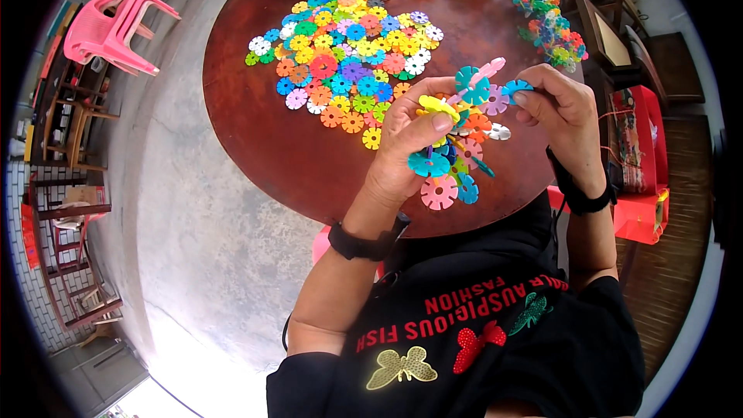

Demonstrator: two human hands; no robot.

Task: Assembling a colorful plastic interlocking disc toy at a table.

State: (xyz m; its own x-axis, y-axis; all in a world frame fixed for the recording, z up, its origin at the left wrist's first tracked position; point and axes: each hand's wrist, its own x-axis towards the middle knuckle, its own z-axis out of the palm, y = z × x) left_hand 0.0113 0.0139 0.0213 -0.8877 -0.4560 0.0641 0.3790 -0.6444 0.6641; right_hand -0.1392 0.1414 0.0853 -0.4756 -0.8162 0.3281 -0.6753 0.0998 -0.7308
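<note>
My left hand (414, 135) is closed around a cluster of interlocking plastic discs (467, 153), notched flower-like pieces in pink, teal, orange, yellow and white. The thumb presses near a yellow disc (439, 106). To the right, my right hand (563, 104) pinches a blue disc (517, 87) between thumb and forefinger. That disc is at the edge of a lilac disc (495, 99) on the cluster; I cannot tell whether the two are slotted together. The cluster is held above the near part of the round table, its inner joints partly hidden by my fingers.
Loose discs of many colours (352, 50) lie spread over the dark red round table (244, 120). A chain of joined discs (546, 11) runs along its far right edge. Stacked pink plastic chairs (116, 27) stand at the far left; a red bag (646, 139) is at the right.
</note>
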